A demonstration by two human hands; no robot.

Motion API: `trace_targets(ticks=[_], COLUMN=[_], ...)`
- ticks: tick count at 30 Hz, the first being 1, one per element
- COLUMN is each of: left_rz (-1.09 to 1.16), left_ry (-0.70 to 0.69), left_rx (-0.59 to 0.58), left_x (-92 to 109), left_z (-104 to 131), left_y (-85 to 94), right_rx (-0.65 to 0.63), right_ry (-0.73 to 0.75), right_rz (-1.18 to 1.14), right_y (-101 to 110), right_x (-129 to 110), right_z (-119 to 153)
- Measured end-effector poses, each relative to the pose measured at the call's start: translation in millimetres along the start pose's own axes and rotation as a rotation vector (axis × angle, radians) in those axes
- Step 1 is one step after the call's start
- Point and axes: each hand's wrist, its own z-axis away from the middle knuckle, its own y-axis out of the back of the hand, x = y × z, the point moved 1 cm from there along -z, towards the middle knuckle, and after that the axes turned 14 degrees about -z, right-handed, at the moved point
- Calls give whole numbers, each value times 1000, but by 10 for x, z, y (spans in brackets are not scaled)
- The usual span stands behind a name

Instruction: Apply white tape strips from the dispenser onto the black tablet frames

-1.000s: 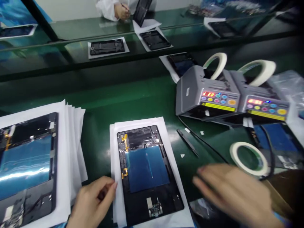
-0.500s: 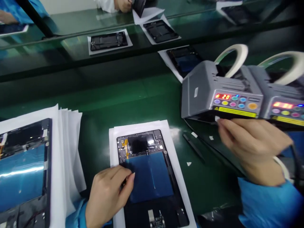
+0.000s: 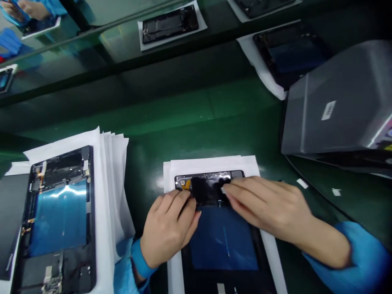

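An opened tablet (image 3: 226,245) with a blue battery lies on white sheets in front of me. My right hand (image 3: 266,204) pinches a small white piece of tape (image 3: 223,190) over the tablet's upper right part. Over its upper left part, just below an orange flex cable (image 3: 185,184), rests my left hand (image 3: 171,222). Its fingers are curled together, and whatever they may hold is hidden. Both hands are close to each other, with the black upper section of the tablet between them.
Another opened tablet (image 3: 61,216) lies at left on stacked white sheets (image 3: 114,196). The grey tape dispenser (image 3: 339,102) stands at right, its cable and small white scraps (image 3: 302,183) nearby. More tablets (image 3: 170,24) lie on the raised shelf; a person's hands (image 3: 33,9) show at top left.
My right hand has moved left from the dispenser to the tablet with the white piece. My left hand has moved up to the tablet's upper part. The view has shifted left.
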Motion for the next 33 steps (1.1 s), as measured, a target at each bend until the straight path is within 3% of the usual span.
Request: trace_targets(ticks=[4,7,13,19,33], left_rz=[70,114,125,111,76], left_ry=[4,-21,-112,-110,-226], left_rx=[7,8,-40,-113,-108], left_x=[-27,18,353,612,611], left_z=[9,-53,-339,-586,-686], left_y=[-41,-31,24,-130,-215], right_rx=[63,40,-45,-63,-20], right_ry=[-124,-140,-102,-77,-123], right_rz=[24,-23,-160,-166,-223], right_y=[95,112,67,73,139], right_x=[124,164,188,241,290], right_z=[261,396,473,514,480])
